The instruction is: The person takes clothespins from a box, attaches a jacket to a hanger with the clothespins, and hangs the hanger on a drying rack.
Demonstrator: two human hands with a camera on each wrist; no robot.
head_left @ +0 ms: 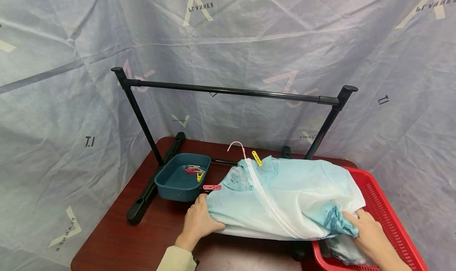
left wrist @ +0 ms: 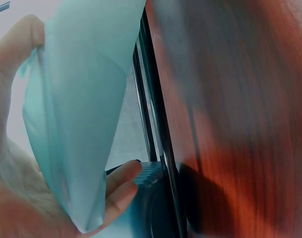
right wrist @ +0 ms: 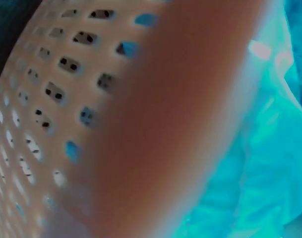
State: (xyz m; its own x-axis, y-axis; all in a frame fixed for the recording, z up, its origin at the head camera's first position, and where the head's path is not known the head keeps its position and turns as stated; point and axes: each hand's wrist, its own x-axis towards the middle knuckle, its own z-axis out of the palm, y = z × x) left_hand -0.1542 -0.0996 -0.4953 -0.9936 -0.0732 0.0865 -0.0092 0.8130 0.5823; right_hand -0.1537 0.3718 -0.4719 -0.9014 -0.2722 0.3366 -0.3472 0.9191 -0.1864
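Note:
A light blue and white zip-front jacket lies sideways, its collar toward the back. A pink hanger shows only its hook, above the top of the zip. By the collar sits a yellow clothespin, and at the left shoulder a pink clothespin. My left hand grips the jacket's left edge, the cloth lying between thumb and fingers in the left wrist view. On the right, my right hand holds a bunched, darker blue patterned part of the jacket; its fingertips are partly hidden, and the right wrist view is blurred.
A black rack with a crossbar stands on the brown table. Left of the jacket is a dark teal basin with several clothespins. A red basket at the right holds more cloth, partly under the jacket.

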